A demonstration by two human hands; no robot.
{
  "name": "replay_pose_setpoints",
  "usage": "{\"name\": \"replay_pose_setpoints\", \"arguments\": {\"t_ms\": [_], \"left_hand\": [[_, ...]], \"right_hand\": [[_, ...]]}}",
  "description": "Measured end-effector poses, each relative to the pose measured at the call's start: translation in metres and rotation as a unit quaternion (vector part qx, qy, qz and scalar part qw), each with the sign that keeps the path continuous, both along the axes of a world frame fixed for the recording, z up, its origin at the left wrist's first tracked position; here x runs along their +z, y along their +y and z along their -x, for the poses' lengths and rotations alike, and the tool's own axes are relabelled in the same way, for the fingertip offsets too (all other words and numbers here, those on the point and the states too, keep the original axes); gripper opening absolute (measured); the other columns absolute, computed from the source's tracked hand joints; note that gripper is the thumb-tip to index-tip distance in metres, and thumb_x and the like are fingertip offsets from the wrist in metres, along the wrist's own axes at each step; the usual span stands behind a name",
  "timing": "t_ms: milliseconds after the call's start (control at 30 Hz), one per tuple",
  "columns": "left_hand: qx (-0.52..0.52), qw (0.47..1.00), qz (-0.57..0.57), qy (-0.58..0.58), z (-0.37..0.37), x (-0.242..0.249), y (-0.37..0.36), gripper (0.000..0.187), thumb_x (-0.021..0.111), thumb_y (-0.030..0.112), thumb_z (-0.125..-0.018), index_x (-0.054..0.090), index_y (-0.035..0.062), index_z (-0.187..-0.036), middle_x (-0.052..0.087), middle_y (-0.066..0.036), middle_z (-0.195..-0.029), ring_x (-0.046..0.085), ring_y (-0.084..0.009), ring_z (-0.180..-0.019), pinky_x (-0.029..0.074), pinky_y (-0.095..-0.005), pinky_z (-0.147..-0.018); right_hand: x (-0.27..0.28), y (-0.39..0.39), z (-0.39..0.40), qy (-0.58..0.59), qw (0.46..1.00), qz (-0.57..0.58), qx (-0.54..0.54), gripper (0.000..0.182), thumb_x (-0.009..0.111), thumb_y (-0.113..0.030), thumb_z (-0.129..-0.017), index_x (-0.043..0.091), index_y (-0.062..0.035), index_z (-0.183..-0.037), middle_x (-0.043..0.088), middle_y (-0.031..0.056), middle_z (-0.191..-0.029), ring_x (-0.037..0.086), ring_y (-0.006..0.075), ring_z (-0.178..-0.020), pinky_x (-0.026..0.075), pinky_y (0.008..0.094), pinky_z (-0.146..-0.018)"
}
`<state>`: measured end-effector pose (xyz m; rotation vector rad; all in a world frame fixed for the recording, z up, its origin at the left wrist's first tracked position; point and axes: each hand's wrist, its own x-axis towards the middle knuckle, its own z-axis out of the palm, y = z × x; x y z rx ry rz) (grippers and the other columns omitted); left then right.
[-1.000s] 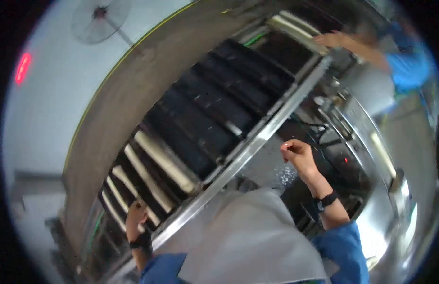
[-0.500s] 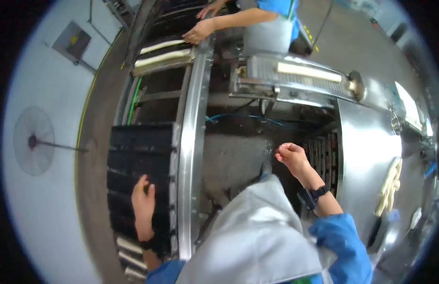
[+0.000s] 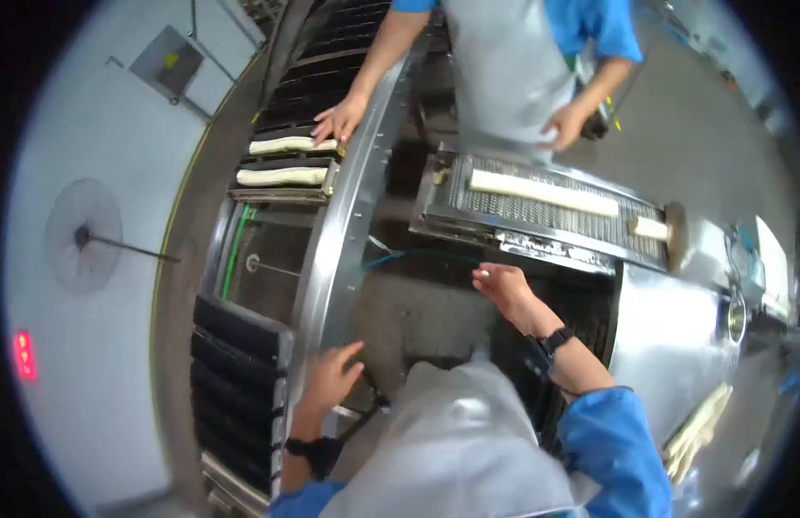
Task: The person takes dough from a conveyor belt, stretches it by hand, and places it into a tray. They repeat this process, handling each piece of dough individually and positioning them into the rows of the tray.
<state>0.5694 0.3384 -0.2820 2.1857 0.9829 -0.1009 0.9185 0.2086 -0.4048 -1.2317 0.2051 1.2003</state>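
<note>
My left hand [image 3: 334,380] is open, its fingers apart, above the inner edge of the metal rail [image 3: 329,263], just right of the black grooved tray [image 3: 236,358]. It holds nothing. In front of my apron, my right hand [image 3: 505,288] is closed with fingertips pinched; a tiny whitish bit shows at them, too small to name. Nearest beyond it is a mesh conveyor [image 3: 469,207] carrying a long dough strip [image 3: 543,192] and a short dough piece [image 3: 648,228]. Two dough strips lie in the farther tray, the nearer one [image 3: 281,176] untouched.
Across from me a co-worker's hand [image 3: 341,118] touches the farther dough strip [image 3: 283,145]; their other hand [image 3: 568,123] hangs by the apron. A steel table [image 3: 667,337] stands at my right, with a pale crumpled bundle [image 3: 698,432]. A fan [image 3: 85,226] is at left.
My left hand has moved right, from over the black tray to the rail. My right hand shifted slightly left. The co-worker now stands more upright, one hand away from the trays. The near black tray sits lower in view.
</note>
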Motion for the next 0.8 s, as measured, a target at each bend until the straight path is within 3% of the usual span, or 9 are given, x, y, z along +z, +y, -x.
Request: {"name": "replay_pose_setpoints", "arguments": {"t_ms": [33, 200, 233, 400, 500, 600, 667, 767, 800], "left_hand": [[0.004, 1.000, 0.018, 0.021, -0.003, -0.001, -0.001, 0.042, 0.064, 0.020, -0.089, 0.058, 0.0087, -0.129, 0.062, -0.020, -0.120, 0.058, -0.0358, -0.112, 0.045, -0.0417, -0.097], [0.058, 0.994, 0.093, 0.009, -0.045, 0.005, 0.027, 0.041, 0.064, 0.019, -0.090, 0.058, 0.0076, -0.129, 0.063, -0.019, -0.118, 0.059, -0.0347, -0.108, 0.047, -0.0398, -0.093], [0.058, 0.993, 0.099, 0.010, -0.057, -0.001, 0.037, 0.041, 0.064, 0.019, -0.090, 0.058, 0.0076, -0.129, 0.063, -0.019, -0.118, 0.059, -0.0347, -0.108, 0.047, -0.0398, -0.093], [-0.034, 0.996, 0.080, -0.010, -0.141, -0.012, 0.122, 0.036, 0.063, 0.017, -0.090, 0.060, 0.0043, -0.124, 0.062, -0.018, -0.117, 0.060, -0.0339, -0.109, 0.048, -0.0383, -0.093], [-0.047, 0.995, 0.024, -0.080, -0.190, -0.025, 0.187, 0.036, 0.065, 0.009, -0.087, 0.061, 0.0044, -0.123, 0.061, -0.017, -0.120, 0.058, -0.0332, -0.113, 0.046, -0.0375, -0.097], [-0.011, 0.980, -0.113, -0.163, -0.223, -0.017, 0.234, 0.038, 0.066, 0.002, -0.083, 0.061, 0.0033, -0.121, 0.058, -0.016, -0.126, 0.054, -0.0311, -0.120, 0.041, -0.0377, -0.103], [0.040, 0.967, -0.176, -0.181, -0.241, -0.011, 0.264, 0.037, 0.064, 0.002, -0.083, 0.060, 0.0035, -0.120, 0.058, -0.017, -0.123, 0.054, -0.0345, -0.117, 0.042, -0.0408, -0.101], [0.061, 0.964, -0.222, -0.133, -0.257, -0.009, 0.299, 0.039, 0.065, 0.009, -0.086, 0.057, 0.0002, -0.123, 0.058, -0.021, -0.123, 0.053, -0.0378, -0.116, 0.040, -0.0451, -0.101], [0.033, 0.951, -0.301, -0.055, -0.260, -0.011, 0.305, 0.043, 0.067, 0.017, -0.086, 0.056, -0.0003, -0.124, 0.057, -0.023, -0.122, 0.051, -0.0405, -0.116, 0.039, -0.0485, -0.101]], "right_hand": [[0.005, 0.020, -0.012, 0.044, 0.999, 0.003, 0.005, 0.035, 0.058, 0.004, -0.089, 0.053, 0.0101, -0.123, 0.062, 0.0180, -0.113, 0.063, 0.0234, -0.096, 0.056, 0.0318, -0.082], [0.021, 0.140, -0.058, -0.031, 0.996, -0.065, 0.042, 0.036, 0.060, -0.001, -0.089, 0.055, 0.0094, -0.124, 0.063, 0.0162, -0.112, 0.062, 0.0229, -0.095, 0.054, 0.0312, -0.081], [0.005, 0.159, -0.069, 0.000, 0.991, -0.115, 0.071, 0.045, 0.057, 0.004, -0.087, 0.046, 0.0123, -0.130, 0.058, 0.0168, -0.117, 0.060, 0.0231, -0.104, 0.051, 0.0337, -0.092], [0.010, 0.234, -0.098, -0.075, 0.991, -0.026, 0.109, 0.067, 0.060, -0.002, -0.083, 0.033, 0.0082, -0.143, 0.058, 0.0147, -0.115, 0.058, 0.0206, -0.099, 0.048, 0.0293, -0.084], [-0.051, 0.272, -0.117, -0.325, 0.930, 0.068, 0.157, 0.072, 0.060, -0.001, -0.082, 0.029, 0.0038, -0.147, 0.058, 0.0152, -0.117, 0.058, 0.0185, -0.091, 0.048, 0.0283, -0.073], [0.004, 0.243, -0.133, -0.197, 0.970, -0.006, 0.138, 0.055, 0.061, -0.003, -0.088, 0.042, 0.0040, -0.139, 0.060, 0.0133, -0.115, 0.060, 0.0166, -0.094, 0.052, 0.0287, -0.076], [0.016, 0.210, -0.147, -0.174, 0.971, 0.026, 0.162, 0.040, 0.063, -0.008, -0.089, 0.056, -0.0002, -0.128, 0.068, 0.0063, -0.093, 0.062, 0.0128, -0.084, 0.052, 0.0272, -0.074], [0.034, 0.139, -0.165, -0.117, 0.991, 0.050, 0.035, 0.026, 0.061, -0.001, -0.090, 0.064, 0.0011, -0.115, 0.067, 0.0065, -0.095, 0.062, 0.0130, -0.083, 0.051, 0.0272, -0.074], [0.038, 0.114, -0.172, -0.103, 0.991, 0.082, -0.021, 0.023, 0.060, 0.001, -0.089, 0.065, 0.0017, -0.112, 0.067, 0.0066, -0.094, 0.062, 0.0127, -0.083, 0.051, 0.0271, -0.073]]}}
